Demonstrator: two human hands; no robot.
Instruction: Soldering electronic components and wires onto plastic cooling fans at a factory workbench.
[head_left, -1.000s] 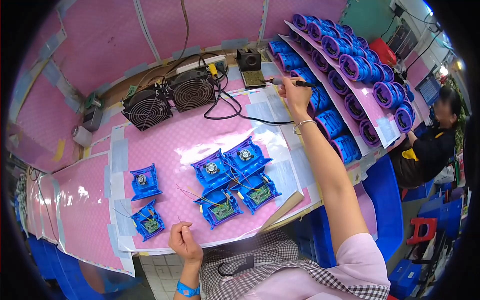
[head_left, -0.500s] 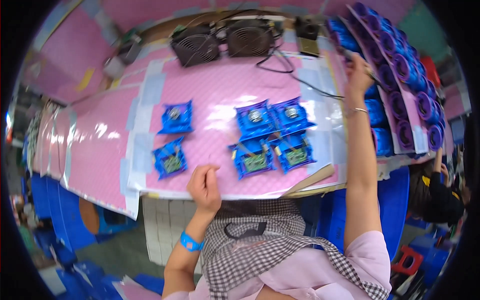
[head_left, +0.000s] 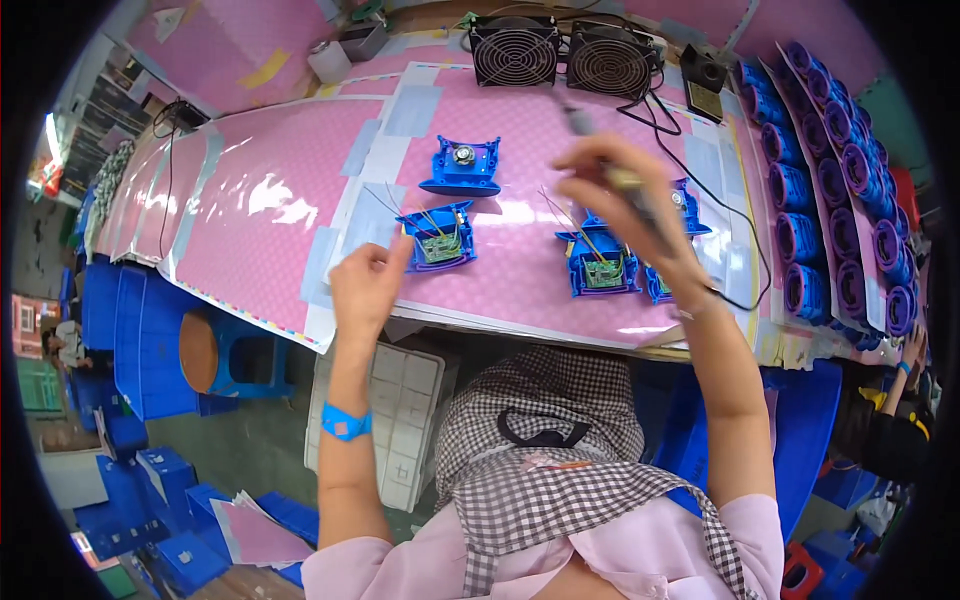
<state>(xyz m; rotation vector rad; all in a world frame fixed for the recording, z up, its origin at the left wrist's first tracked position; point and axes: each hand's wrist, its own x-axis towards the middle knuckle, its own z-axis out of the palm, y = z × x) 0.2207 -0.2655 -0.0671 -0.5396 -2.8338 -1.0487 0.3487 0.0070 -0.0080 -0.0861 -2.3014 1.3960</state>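
Observation:
My right hand (head_left: 620,185), slightly blurred, grips a soldering iron (head_left: 578,120) above the right-hand group of blue housings. The iron's tip points away toward the fans, and its black cable (head_left: 752,225) loops off to the right. My left hand (head_left: 365,285) is curled beside the near left housing with a green circuit board (head_left: 440,247) and thin loose wires. Whether its fingers pinch anything is too small to tell. Behind that lies a blue housing with a round metal part (head_left: 463,156). Another board housing (head_left: 602,272) sits under my right hand, which partly hides its neighbours.
Two black fans (head_left: 515,55) stand at the back, beside a soldering iron stand (head_left: 704,75). Rows of blue and purple round housings (head_left: 792,190) fill racks at the right. Pink sheeting (head_left: 255,190) covers the table. A blue stool (head_left: 240,360) stands below on the left.
My right hand has come from beside the right-hand racks to over the housings, bringing the soldering iron. My left hand has moved up to the near left housing. The whole view has shifted.

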